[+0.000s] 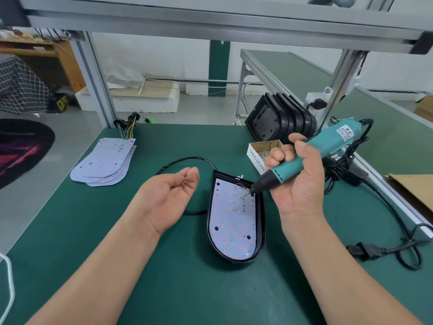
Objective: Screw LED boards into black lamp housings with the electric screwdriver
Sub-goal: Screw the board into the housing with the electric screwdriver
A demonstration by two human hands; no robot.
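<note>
Nearest, black lamp housing [234, 261] flat on green mat [164, 277], open side up, LED board [232, 226] seated inside, ready for fastening. Just left of it, left hand [171, 195] palm up, fingers loosely gathered, perhaps offering a screw; too small to tell. Right of housing, right hand [297, 181] wrapped round teal electric screwdriver [311, 156], bit angled down at board's far right corner, probably lining up a hole. Beyond, open screw box [256, 157] within easy reach. Farther off, spare boards [105, 163] left, stacked housings [281, 118] right.
</note>
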